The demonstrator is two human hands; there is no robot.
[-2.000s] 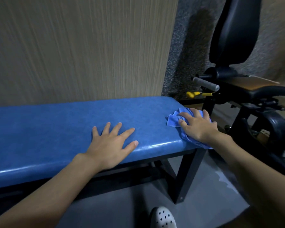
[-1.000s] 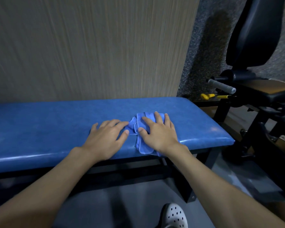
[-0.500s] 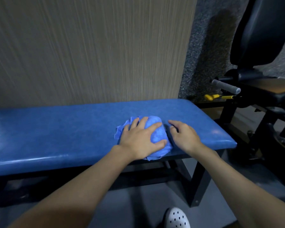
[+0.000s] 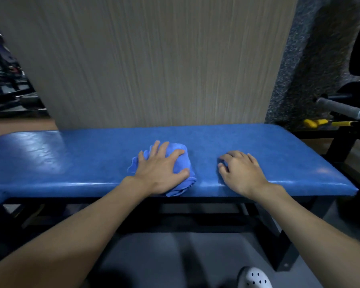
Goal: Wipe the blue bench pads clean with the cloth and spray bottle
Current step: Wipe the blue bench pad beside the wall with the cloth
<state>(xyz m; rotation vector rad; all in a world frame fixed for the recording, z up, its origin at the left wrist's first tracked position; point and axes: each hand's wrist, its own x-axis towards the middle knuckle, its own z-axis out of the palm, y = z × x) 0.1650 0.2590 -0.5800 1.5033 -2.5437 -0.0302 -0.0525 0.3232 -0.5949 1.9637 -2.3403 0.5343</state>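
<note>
A long blue bench pad (image 4: 75,161) runs across the view on a black frame. Near its middle lies a bunched blue cloth (image 4: 180,157), reaching to the front edge. My left hand (image 4: 160,171) presses on the cloth with fingers spread over it. My right hand (image 4: 240,171) rests on the bare pad to the right of the cloth, apart from it, fingers slightly curled and holding nothing. No spray bottle is in view.
A wood-grain wall panel (image 4: 154,59) stands right behind the bench. Black gym equipment with a grey handle (image 4: 339,108) and a yellow tool (image 4: 320,123) crowds the right side. My white perforated shoe (image 4: 254,277) is on the grey floor below.
The cloth passed from my right hand to my left and has slid left along the pad. My right hand has let go and now rests on the bare pad.
</note>
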